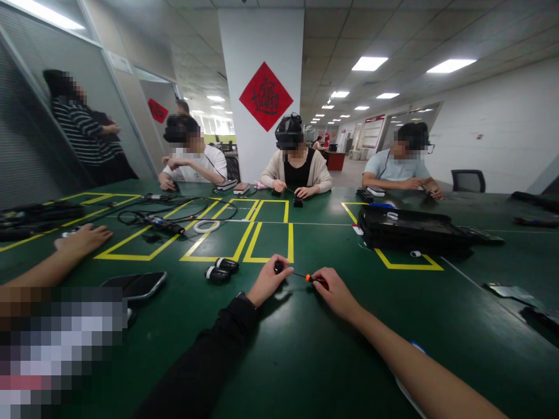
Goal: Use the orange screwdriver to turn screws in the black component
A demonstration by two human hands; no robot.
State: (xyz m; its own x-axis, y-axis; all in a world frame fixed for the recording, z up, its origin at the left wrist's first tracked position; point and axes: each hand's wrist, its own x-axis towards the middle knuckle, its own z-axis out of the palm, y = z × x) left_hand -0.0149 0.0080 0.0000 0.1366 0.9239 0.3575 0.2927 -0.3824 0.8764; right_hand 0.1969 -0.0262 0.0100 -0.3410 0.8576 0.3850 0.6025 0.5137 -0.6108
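Note:
Near the front of the green table, my left hand, in a black sleeve, pinches a small black part; the fingers partly cover it. My right hand is closed on a screwdriver with an orange and dark handle. Its thin shaft points left toward the black part; whether the tip touches it I cannot tell. Two black cylindrical pieces with white bands lie left of my left hand.
A black tray sits at right. Cables and a white ring lie left on yellow-taped outlines. A phone is near a neighbour's hand. Several people sit across the table.

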